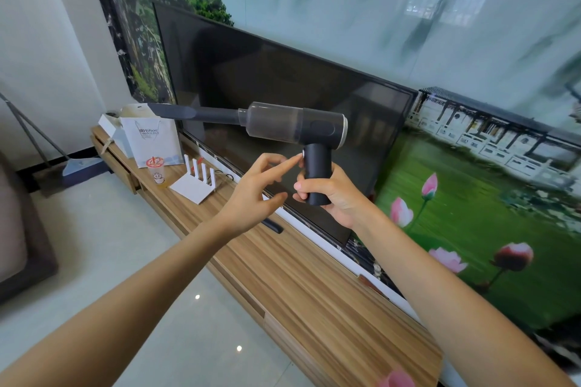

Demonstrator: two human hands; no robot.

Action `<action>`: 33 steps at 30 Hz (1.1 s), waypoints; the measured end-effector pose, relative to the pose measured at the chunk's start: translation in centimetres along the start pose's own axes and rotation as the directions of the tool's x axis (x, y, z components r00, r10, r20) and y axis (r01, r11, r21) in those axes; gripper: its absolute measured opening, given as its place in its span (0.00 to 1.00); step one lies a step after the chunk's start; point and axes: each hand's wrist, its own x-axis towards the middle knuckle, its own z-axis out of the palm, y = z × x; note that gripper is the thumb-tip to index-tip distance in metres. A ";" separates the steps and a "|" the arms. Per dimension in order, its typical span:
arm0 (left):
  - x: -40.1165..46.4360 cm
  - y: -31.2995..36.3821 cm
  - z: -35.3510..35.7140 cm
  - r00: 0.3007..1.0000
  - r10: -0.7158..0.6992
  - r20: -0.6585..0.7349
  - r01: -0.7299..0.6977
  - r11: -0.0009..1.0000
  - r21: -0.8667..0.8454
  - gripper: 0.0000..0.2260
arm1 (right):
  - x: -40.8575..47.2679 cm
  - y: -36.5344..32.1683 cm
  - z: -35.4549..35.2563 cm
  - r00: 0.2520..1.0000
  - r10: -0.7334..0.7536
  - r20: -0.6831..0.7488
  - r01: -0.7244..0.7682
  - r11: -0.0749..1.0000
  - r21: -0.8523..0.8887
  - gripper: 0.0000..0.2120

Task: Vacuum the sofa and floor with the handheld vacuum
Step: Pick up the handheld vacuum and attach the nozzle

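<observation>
A dark grey handheld vacuum (295, 127) is held up in front of the television, its long crevice nozzle pointing left. My right hand (333, 195) is wrapped around the vacuum's upright handle from the right. My left hand (257, 192) is beside it, fingers apart, with the index fingertip touching the small round button at the top of the handle. A corner of the brown sofa (19, 229) shows at the left edge. The pale tiled floor (125, 261) lies below.
A long wooden TV cabinet (314, 286) runs along the wall under a black television (283, 88). On it stand a white paper bag (151, 138), a drink cup (156, 173), a white router (196, 181) and a black remote (273, 225). A mop (72, 166) leans at the far left.
</observation>
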 end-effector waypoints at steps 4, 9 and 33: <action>0.1 0.1 -0.5 1.000 -0.029 0.012 0.030 0.999 -0.042 0.30 | 0.4 0.2 0.1 1.000 0.010 -0.010 -0.010 1.000 -0.021 0.14; 0.0 0.1 -0.4 0.998 -0.063 0.028 0.065 0.994 -0.082 0.31 | 0.8 0.3 0.3 1.000 0.011 -0.020 -0.011 1.000 -0.014 0.13; 1.1 -0.8 -0.2 0.983 -0.140 0.120 0.154 0.982 -0.111 0.32 | 1.7 0.3 -0.3 0.999 0.054 0.000 -0.054 0.998 -0.024 0.05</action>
